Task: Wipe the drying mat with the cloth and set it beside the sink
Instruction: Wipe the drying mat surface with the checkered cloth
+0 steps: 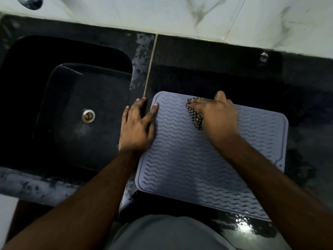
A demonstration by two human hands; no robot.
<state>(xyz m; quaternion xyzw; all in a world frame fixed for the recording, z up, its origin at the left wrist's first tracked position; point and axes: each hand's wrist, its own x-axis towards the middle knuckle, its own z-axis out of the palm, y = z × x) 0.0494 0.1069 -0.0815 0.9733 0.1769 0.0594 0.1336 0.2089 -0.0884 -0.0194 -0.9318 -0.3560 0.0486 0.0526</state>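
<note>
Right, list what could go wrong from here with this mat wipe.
1. The drying mat has its near corner hanging past the counter edge; a hard stroke might drag it off.
2. Only the left hand steadies it, fingers straight at the mat's left edge, so the mat may slide toward the sink.
3. The right hand presses a small checked cloth near the far edge; most of the ridged surface could be missed.
</note>
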